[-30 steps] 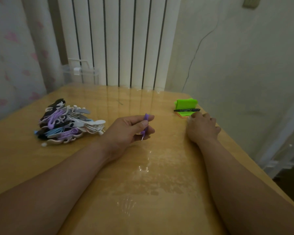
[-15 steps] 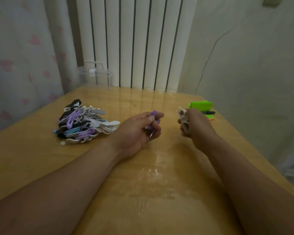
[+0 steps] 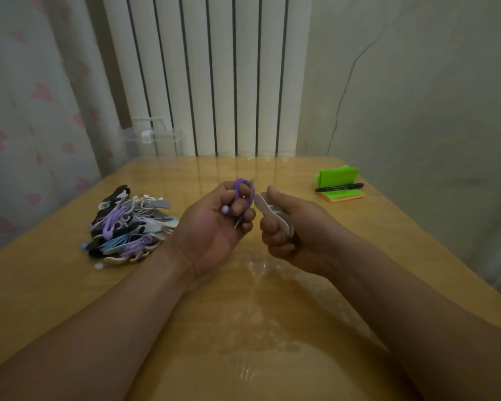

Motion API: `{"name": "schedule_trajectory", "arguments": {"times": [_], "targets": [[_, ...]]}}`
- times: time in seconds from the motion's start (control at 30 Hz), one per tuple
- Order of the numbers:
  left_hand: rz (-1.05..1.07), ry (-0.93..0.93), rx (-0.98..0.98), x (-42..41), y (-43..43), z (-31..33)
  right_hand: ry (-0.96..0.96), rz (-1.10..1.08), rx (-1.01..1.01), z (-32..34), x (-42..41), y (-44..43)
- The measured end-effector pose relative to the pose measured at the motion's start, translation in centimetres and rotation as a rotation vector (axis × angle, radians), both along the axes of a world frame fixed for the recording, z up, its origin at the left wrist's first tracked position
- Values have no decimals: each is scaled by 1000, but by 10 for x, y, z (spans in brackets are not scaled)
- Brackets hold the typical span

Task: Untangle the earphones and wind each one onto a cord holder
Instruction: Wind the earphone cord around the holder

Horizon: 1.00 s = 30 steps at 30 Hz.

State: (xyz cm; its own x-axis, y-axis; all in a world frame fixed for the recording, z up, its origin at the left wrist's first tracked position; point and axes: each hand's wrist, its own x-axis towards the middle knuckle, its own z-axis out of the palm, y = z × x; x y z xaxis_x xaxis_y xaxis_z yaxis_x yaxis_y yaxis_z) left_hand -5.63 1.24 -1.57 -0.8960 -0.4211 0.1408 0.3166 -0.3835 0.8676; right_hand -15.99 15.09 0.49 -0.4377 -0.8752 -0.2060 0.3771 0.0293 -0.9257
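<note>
My left hand (image 3: pixel 214 230) is raised over the middle of the wooden table (image 3: pixel 70 285), fingers curled round a purple earphone cord (image 3: pixel 240 189); a white earbud and a metal plug tip poke out between the fingers. My right hand (image 3: pixel 289 235) is close beside it, gripping a pale grey cord holder (image 3: pixel 268 211) that sticks up past the thumb. The two hands nearly touch. A heap of purple, blue, black and white wound earphones and holders (image 3: pixel 128 224) lies on the table to the left.
Green and orange sticky notes (image 3: pixel 340 183) with a black pen (image 3: pixel 339 187) across them lie at the far right of the table. A clear plastic box (image 3: pixel 154 140) stands behind the table's far edge, in front of a white radiator. A curtain hangs left.
My right hand left the sticky notes, picked up a grey cord holder and moved left up to my left hand. My left hand rose a little, still holding the purple earphone.
</note>
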Motion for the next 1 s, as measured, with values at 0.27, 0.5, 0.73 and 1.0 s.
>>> {"name": "schedule_trajectory", "arguments": {"times": [0.27,0.5,0.73,1.0], "targets": [[-11,-15,-136,1,5,-1,-75,47,-22,3,0,1],[-7,-26,-261,3,2,-2,58,56,72,4,-4,3],[24,-10,-301,3,4,-1,-162,182,21,8,-8,6],[49,-30,-309,2,7,-1,-150,177,34,7,-9,7]]}}
